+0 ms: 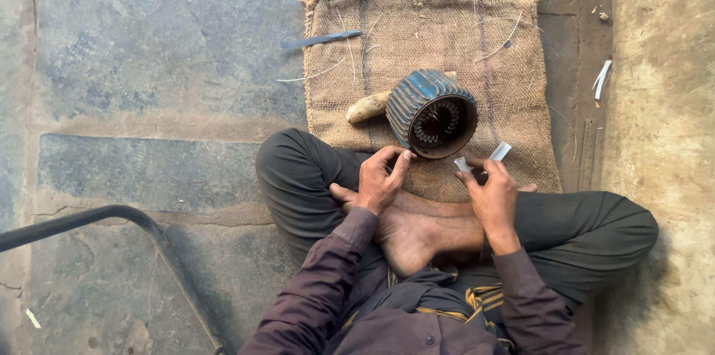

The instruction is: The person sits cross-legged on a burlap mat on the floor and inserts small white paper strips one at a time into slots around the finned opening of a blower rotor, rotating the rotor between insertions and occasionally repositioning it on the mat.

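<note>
A blue ribbed motor housing (430, 111) lies on its side on a burlap sack (439, 35), its open end with slotted core facing me. My left hand (378, 178) touches the housing's lower left rim with its fingertips. Just right of the housing, my right hand (491, 191) pinches a small white paper strip (499, 152). A wooden handle (368, 108) lies to the left of the housing, partly hidden behind it. My crossed legs and a bare foot sit below both hands.
A flat metal blade (320, 39) rests at the sack's upper left edge. A dark curved metal bar (112, 215) crosses the stone floor at lower left. White paper scraps (602, 78) lie on the floor to the right.
</note>
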### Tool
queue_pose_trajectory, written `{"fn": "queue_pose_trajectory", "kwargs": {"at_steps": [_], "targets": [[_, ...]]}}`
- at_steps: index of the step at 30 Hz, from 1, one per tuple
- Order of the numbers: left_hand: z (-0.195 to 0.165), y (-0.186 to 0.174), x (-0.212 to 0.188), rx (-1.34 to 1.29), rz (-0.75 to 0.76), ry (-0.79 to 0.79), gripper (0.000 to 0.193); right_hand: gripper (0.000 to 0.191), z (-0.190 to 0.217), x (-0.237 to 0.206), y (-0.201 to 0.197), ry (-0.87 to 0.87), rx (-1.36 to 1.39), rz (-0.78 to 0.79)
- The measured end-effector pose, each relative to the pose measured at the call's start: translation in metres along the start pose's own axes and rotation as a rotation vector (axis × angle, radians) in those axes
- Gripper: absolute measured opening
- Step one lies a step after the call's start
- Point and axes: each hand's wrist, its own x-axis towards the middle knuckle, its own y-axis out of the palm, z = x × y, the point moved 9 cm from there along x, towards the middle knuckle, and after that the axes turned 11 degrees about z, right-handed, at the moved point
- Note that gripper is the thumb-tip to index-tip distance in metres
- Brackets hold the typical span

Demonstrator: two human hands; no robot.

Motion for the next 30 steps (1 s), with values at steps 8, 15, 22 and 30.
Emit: {"fn": "queue_pose_trajectory", "kwargs": {"at_steps": [8,15,22,30], "targets": [[0.002,0.001,0.0,-0.018,0.008,-0.022,0.021,0.017,0.068,0.003,-0.013,-0.269,-0.231,-0.155],[-0.001,0.001,0.0,-0.035,-0.009,-0.01,0.021,0.017,0.085,0.014,0.0,-0.309,-0.362,-0.218],[-0.002,0.004,0.0,-0.067,0.007,-0.016,0.021,0.016,0.083,0.022,0.004,-0.37,-0.399,-0.232],[-0.006,0.003,-0.002,-0.08,0.005,-0.036,0.021,0.017,0.077,0.026,0.004,-0.417,-0.41,-0.24]]}}
